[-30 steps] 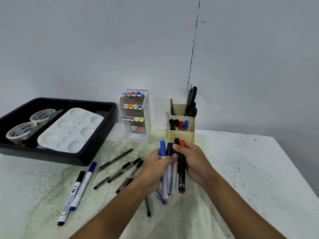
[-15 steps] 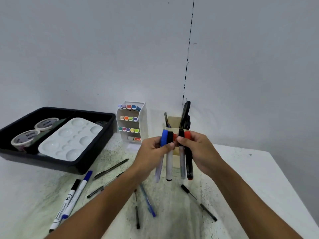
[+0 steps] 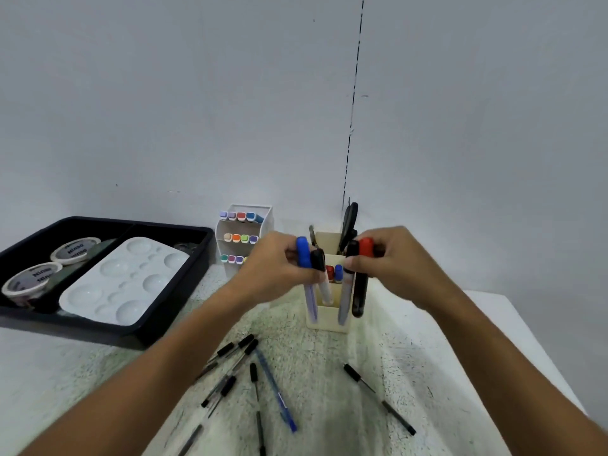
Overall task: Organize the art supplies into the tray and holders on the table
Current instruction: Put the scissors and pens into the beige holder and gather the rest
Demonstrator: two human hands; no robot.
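Step in hand: loading markers. Left hand (image 3: 276, 271) grips blue and black markers (image 3: 311, 258), right hand (image 3: 391, 258) black and red, frame centre, above cream holder (image 3: 327, 319). Next, probably: lower tips into its front slot; pens (image 3: 263, 380) wait on surface (image 3: 460, 357)

**A plain art table set against a bare wall**

I am at a white table (image 3: 444, 340), speckled with dark flecks, pushed against a bare grey wall (image 3: 164, 93). A black tray (image 3: 171, 327) holds a paint palette (image 3: 125, 281). A marker rack (image 3: 243, 238), pen holder (image 3: 329, 319) and loose pens (image 3: 276, 390) suggest a simple craft space.
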